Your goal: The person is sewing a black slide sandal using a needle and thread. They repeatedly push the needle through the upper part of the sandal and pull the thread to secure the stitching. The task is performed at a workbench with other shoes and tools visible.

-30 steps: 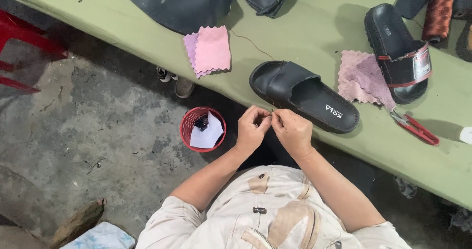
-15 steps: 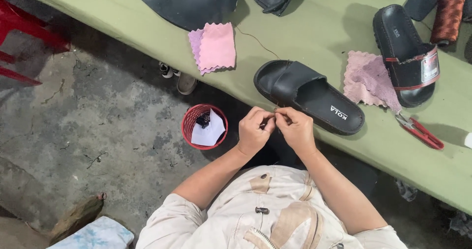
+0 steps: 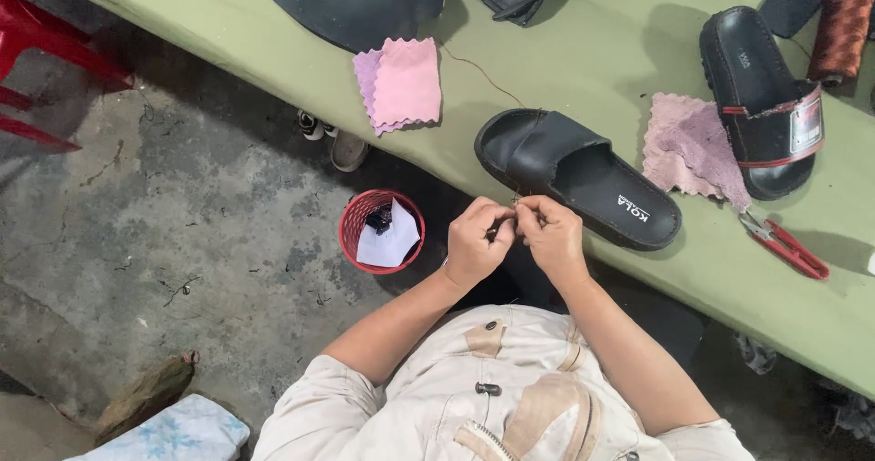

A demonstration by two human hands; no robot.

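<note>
Black rubber slide sandal [image 3: 583, 177] flat on green table [image 3: 583, 51], just beyond both hands. Left hand [image 3: 474, 242] and right hand [image 3: 552, 235] touching, fingertips pinched on something too small to identify. Red-handled snips [image 3: 786, 245] right of sandal, well apart from hands.

This is a small shoe workshop, the rough hand-work kind. A long green bench [image 3: 583, 51] carries black slides [image 3: 574, 174] in the making, one [image 3: 761, 97] with a red-edged band around its strap. Pink cloths [image 3: 401, 83], red snips [image 3: 784, 245], a spool of dark thread [image 3: 843, 24] and sheets of black material [image 3: 355, 1] lie about on it. Below, the concrete floor [image 3: 164, 215] is cracked and stained, with a red scrap basket [image 3: 381, 231] by the bench and a red plastic stool [image 3: 46, 69] off to the side.
</note>
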